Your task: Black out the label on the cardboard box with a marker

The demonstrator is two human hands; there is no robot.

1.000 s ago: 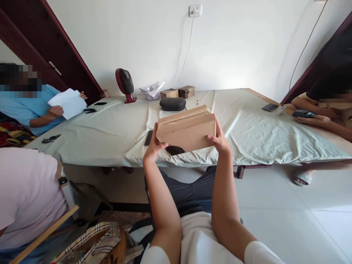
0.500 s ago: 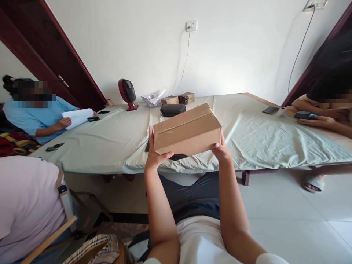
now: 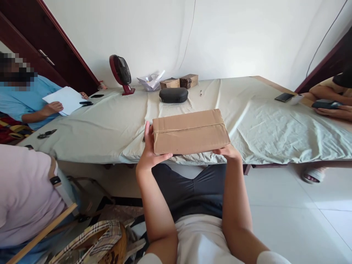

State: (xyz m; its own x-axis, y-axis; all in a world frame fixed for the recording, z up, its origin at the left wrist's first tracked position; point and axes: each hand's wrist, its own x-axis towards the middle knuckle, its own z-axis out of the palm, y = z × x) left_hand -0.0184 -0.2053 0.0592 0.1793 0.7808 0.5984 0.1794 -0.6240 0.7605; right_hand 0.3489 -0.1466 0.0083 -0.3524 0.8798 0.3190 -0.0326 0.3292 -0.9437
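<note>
Right now I hold a brown cardboard box (image 3: 189, 134) up by the near edge of the table (image 3: 271, 85), its long side toward me and its right end a little higher than its left. My left hand (image 3: 147, 156) is part open, spread around the left end, with the thumb along the bottom edge of the near side and the fingers up against the end. My right hand (image 3: 232, 152) is part open too, cupping the lower right corner from beneath. Just behind my left hand a dark edge (image 3: 143, 138) shows, perhaps a phone, though too much of it is covered to be sure. Past the box, on the pale cloth (image 3: 258, 124), lies a black case (image 3: 173, 95), and behind it two small boxes (image 3: 189, 81) stand side by side, with a plastic basket (image 3: 150, 83) and a red fan (image 3: 120, 71) to their left. Over on my left a person in blue (image 3: 41, 91) holds white paper (image 3: 66, 99); far to my right another person's hand (image 3: 335, 112) holds a dark thing (image 3: 326, 104), near a phone on the table (image 3: 284, 97). Low on my left are a pink shirt (image 3: 27, 190) and a checked bag (image 3: 108, 233)
</note>
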